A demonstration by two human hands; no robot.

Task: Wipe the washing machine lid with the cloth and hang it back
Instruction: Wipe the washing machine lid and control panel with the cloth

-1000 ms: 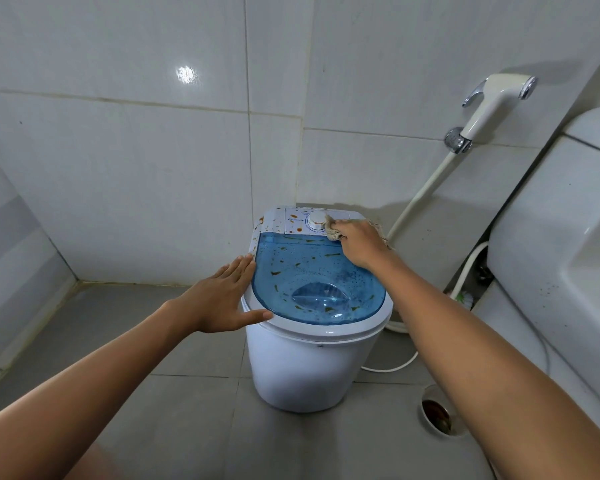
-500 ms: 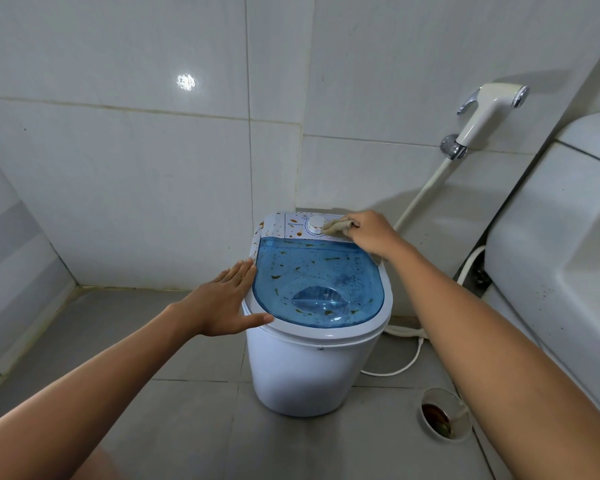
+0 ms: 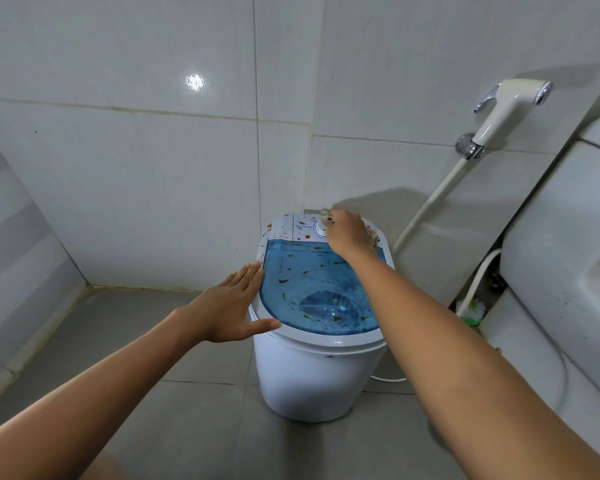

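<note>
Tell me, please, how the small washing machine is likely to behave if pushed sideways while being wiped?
The washing machine looks like a small plastic tub, so probably light and apt to slide on the smooth tiled floor. The left hand flat against its rim suggests it needs steadying.

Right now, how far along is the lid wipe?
Early. Done: nothing looks clean yet; the blue lid is covered in brown flecks. In hand: right hand presses the cloth on the back panel; left hand steadies the rim. Left: the lid, then hanging the cloth.
</note>
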